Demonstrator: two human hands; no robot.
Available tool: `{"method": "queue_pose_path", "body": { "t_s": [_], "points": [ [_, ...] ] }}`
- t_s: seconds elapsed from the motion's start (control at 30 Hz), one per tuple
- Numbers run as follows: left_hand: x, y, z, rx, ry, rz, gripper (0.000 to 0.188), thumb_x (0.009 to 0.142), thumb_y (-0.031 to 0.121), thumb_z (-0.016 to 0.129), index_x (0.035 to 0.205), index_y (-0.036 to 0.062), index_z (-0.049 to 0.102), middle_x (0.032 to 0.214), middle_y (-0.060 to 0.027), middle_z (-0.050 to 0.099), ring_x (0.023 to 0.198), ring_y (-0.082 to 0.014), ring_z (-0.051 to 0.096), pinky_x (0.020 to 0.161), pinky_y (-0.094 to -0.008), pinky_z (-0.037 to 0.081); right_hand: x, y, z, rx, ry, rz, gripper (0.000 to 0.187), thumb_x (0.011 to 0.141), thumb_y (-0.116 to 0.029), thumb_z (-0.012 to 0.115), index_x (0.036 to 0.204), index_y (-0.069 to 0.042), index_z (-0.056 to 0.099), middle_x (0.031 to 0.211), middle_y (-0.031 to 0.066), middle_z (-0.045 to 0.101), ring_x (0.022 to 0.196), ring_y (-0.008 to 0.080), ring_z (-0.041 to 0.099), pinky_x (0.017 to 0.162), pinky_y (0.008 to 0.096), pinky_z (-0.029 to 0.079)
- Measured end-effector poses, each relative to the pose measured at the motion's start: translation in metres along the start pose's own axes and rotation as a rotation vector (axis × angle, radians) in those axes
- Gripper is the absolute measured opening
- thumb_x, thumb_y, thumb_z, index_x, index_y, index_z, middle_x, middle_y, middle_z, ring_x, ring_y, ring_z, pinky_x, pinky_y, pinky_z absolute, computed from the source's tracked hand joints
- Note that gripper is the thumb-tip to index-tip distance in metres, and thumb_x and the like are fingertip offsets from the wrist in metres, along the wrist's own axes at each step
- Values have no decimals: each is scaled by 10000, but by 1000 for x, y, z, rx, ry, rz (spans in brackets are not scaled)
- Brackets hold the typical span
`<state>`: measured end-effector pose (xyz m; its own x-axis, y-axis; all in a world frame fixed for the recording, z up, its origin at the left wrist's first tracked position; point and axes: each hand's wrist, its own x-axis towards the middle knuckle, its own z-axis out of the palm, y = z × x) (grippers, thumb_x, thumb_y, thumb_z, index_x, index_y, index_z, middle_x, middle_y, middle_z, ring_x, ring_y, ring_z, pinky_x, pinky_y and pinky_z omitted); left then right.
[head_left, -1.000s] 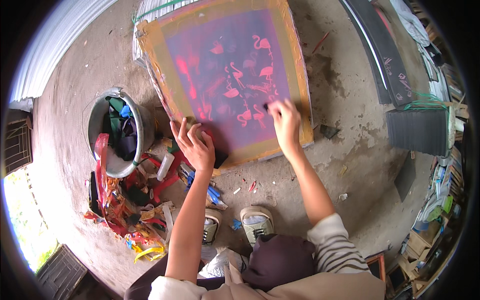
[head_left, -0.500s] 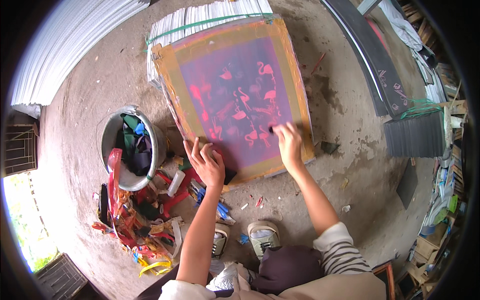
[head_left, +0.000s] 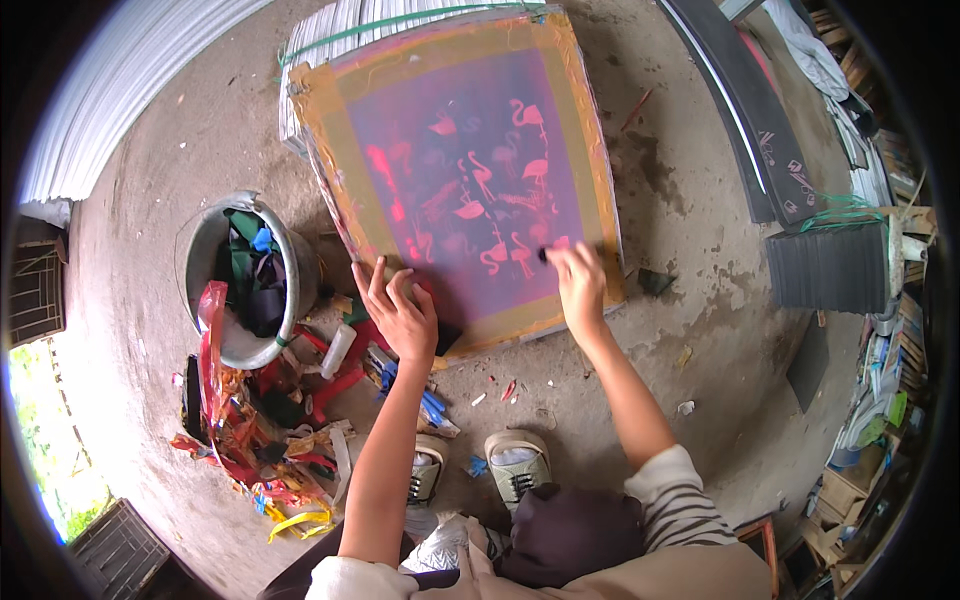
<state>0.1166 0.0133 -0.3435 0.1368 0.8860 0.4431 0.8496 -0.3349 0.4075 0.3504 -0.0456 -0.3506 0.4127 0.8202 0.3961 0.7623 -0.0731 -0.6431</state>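
Note:
A screen-printing frame point(head_left: 465, 110) lies tilted in front of me, with brown tape round its border and a purple mesh with pink flamingo shapes. My left hand point(head_left: 398, 315) rests on its near left corner, fingers spread. At the mesh's near right part, my right hand point(head_left: 578, 275) pinches a small dark wad point(head_left: 543, 256), too small to name, against or just over the surface. Beside my left palm, a black flat piece point(head_left: 447, 338) and some red material show partly, the rest hidden by the hand.
Bundled white sheets point(head_left: 385, 22) lie beyond and partly under the frame. Left stands a metal bucket point(head_left: 288, 318) holding dark scraps, with a heap of coloured scraps point(head_left: 235, 430) in front. A strapped dark stack point(head_left: 830, 270) stands right. My shoes point(head_left: 518, 465) are near the frame.
The whole view has shifted, so frame and bucket sit slightly further left and up. Against the mesh, my right hand has moved slightly nearer to me. My left hand stays at the corner.

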Motion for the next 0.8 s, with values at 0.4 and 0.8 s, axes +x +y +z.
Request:
{"method": "queue_pose_path", "body": {
  "t_s": [0.4, 0.8],
  "points": [
    [11, 2, 1, -32, 19, 7, 291, 811, 33, 583, 1092, 78, 524, 1333, -139, 434, 1382, -425, 280, 1109, -518, 304, -20, -1, 2, 77, -87, 25, 105, 797, 89, 633, 848, -1, 652, 794, 103, 602, 741, 250, 627, 653, 365, 511],
    [5, -3, 4, -25, -15, 3, 282, 802, 62, 602, 1073, 114, 542, 1369, -130, 389, 1401, -427, 243, 1129, -542, 276, 115, -31, 34, 37, -72, 31, 41, 827, 25, 618, 836, -8, 639, 845, 138, 593, 844, 311, 600, 711, 391, 491]
  ]
}}
